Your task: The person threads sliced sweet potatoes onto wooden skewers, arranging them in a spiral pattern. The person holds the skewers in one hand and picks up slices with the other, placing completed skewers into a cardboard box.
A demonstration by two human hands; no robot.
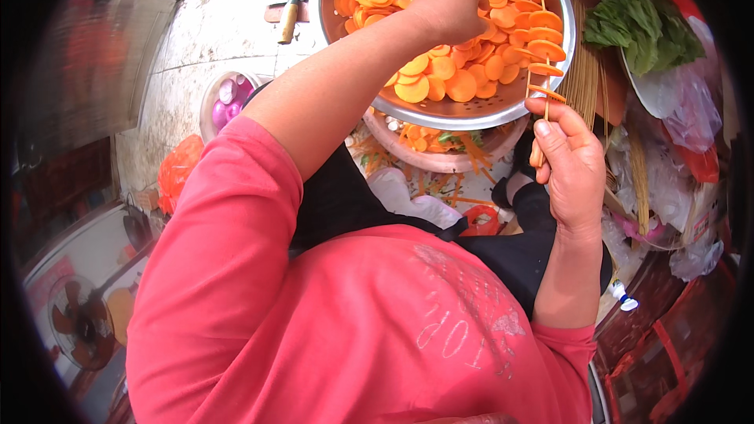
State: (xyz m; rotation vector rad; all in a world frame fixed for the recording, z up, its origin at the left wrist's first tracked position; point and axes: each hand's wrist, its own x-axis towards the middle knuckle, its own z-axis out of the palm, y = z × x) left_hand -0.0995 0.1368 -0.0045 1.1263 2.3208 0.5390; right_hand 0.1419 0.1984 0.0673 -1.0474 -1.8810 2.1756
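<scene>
A metal colander [568,9] full of round orange carrot slices [461,86] is before me. My left hand [453,12] reaches over the pile, its back towards me; its fingertips are hidden, so whether it grips a slice cannot be told. At the colander's right rim, my right hand [562,147] grips the lower ends of thin bamboo skewers [547,79]. Carrot slices are threaded on them, spaced apart on the nearest one and closer together on those behind. The skewers' tips point away from me, over the colander.
A pink basin [386,141] with carrot scraps stands beneath the colander. Bare bamboo skewers [582,70] lie to the right, near green lettuce leaves [639,26] and plastic bags [692,106]. On the left are a wooden-handled tool [288,20], a tub [206,106] with purple-pink items and a red bag [177,171].
</scene>
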